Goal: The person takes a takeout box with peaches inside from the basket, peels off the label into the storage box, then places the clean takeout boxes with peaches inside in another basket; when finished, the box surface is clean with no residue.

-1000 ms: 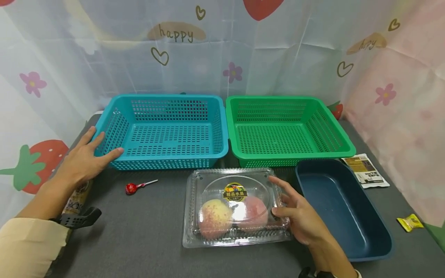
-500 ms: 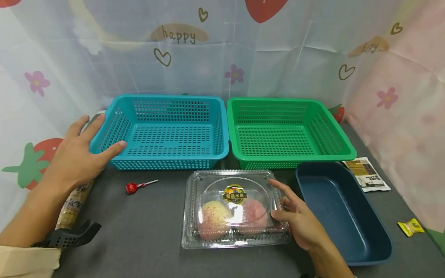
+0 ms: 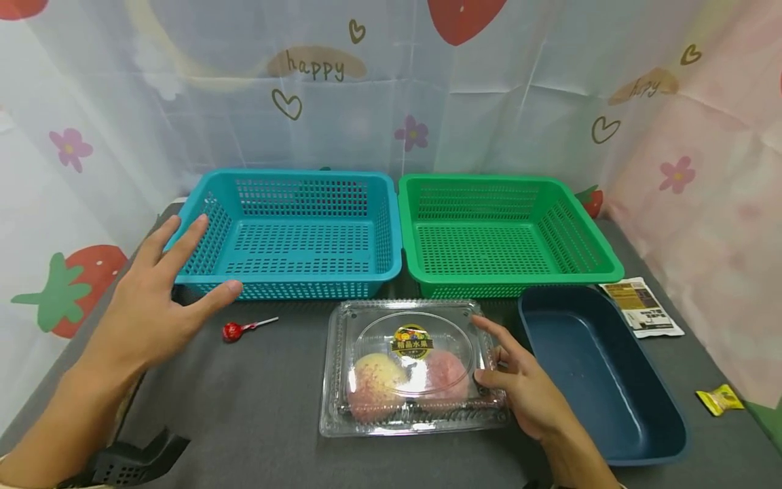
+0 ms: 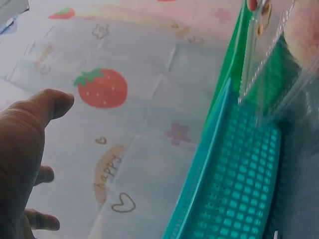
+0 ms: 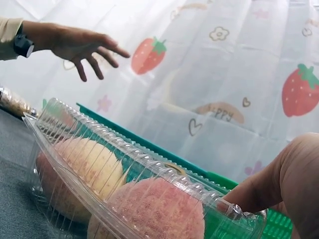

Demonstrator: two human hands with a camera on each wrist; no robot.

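A clear plastic fruit box (image 3: 342,407) with a round label lies on the grey table and shows two peaches (image 3: 375,387) through its lid. My right hand (image 3: 525,380) grips the box's right side, thumb and forefinger along its edge; the right wrist view has the thumb on the rim (image 5: 219,199). My left hand (image 3: 146,299) hovers with fingers spread, overlapping the front left corner of the blue basket (image 3: 299,280) in the head view. In the right wrist view the left hand (image 5: 82,47) is up in the air, holding nothing.
Right of the blue basket stands a green basket (image 3: 513,278). A dark blue tub (image 3: 605,380) sits beside my right hand, with a foil packet (image 3: 644,309) and a yellow wrapped candy (image 3: 721,399) beyond. A red lollipop (image 3: 233,331) lies left of the box.
My left hand has left the blue basket's left rim and moved right and nearer, fingers spread. The right hand and the fruit box have stayed in place.
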